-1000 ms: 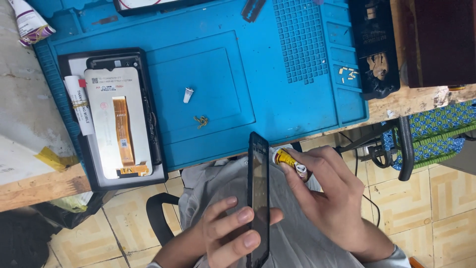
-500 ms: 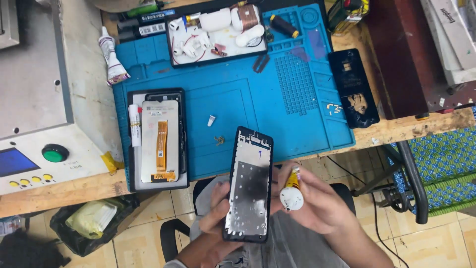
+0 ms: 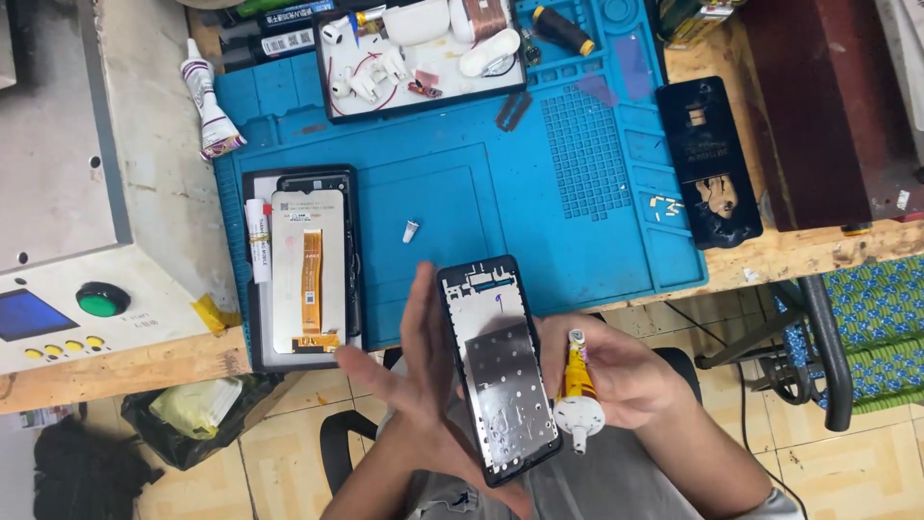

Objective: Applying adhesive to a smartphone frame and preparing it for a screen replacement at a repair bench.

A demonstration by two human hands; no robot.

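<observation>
My left hand holds a black phone frame flat on the palm, its inner metal plate facing up, fingers spread out to the left. My right hand is closed around a small yellow glue tube with a white cap, right beside the frame's right edge. Both hands hover over my lap, just in front of the blue work mat. A white replacement screen with an orange flex cable lies in a black tray on the mat's left side. A small white cap sits loose on the mat.
A black tray of earbuds and small parts stands at the mat's back. A black phone back cover lies at the right. A glue tube and a grey machine with a green button sit left. A chair stands right.
The camera has tilted up and back, bringing more of the bench into view. The phone frame went from edge-on to lying flat on my left palm, and the glue tube now points nozzle-up beside it.
</observation>
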